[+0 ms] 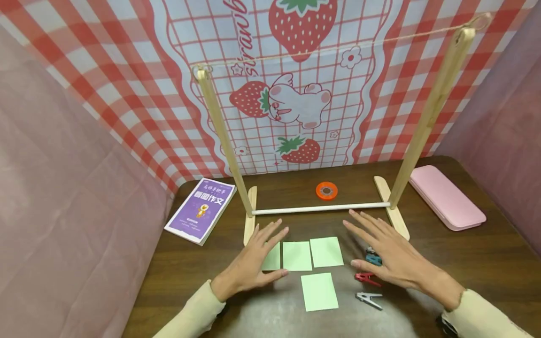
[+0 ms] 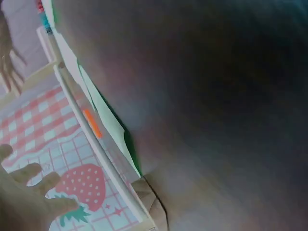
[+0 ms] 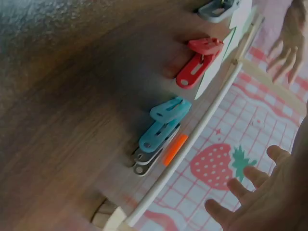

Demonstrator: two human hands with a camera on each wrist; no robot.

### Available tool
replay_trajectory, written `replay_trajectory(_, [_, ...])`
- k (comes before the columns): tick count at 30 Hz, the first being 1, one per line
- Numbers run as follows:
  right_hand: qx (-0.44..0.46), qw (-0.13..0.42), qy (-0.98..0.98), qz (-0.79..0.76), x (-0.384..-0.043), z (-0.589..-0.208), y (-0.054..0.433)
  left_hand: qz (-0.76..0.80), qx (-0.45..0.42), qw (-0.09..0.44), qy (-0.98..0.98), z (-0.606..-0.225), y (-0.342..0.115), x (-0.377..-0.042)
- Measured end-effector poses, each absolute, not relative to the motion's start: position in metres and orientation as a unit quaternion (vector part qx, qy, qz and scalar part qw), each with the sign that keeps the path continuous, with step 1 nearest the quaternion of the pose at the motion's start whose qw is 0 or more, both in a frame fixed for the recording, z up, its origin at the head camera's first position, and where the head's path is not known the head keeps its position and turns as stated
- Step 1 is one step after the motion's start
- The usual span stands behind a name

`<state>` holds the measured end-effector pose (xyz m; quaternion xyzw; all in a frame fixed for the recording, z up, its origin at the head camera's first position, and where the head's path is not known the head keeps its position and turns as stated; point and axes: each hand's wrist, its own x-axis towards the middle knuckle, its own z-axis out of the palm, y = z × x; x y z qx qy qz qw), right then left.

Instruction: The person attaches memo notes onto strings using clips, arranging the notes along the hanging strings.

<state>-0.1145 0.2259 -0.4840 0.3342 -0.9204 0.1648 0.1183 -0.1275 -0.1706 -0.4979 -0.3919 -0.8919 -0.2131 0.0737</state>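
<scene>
My left hand (image 1: 250,263) is over the leftmost of three pale green paper squares (image 1: 297,256) in a row, fingers spread, and partly covers it. Below that row lies one more green square (image 1: 320,292). On the right, my right hand (image 1: 399,257), also with spread fingers and nothing in its grasp, is above several small clips. A teal clip (image 3: 165,125) and a red clip (image 3: 200,62) show fully in the right wrist view. A grey clip (image 1: 369,299) lies nearest me, and another greyish clip (image 3: 148,161) sits beside the teal one.
Behind the squares stands a wooden frame with two posts (image 1: 224,136), a white crossbar (image 1: 321,209) and a string (image 1: 338,47) between the post tops. An orange disc (image 1: 327,190) lies past the bar. A purple book (image 1: 200,211) is at left, a pink case (image 1: 448,197) at right.
</scene>
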Motion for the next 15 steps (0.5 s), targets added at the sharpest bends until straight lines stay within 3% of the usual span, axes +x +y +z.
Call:
replay_trajectory(7, [0.246,0.065,-0.928,0.271,-0.115,-0.482,0.241,-0.306,-0.3,0.057,-0.902,-0.494,-0.175,-0.13])
replay_trajectory(15, [0.264,0.144,-0.91,0.286,-0.123,-0.491,0.264,-0.289,-0.275,0.018,-0.917,-0.496,-0.192,-0.134])
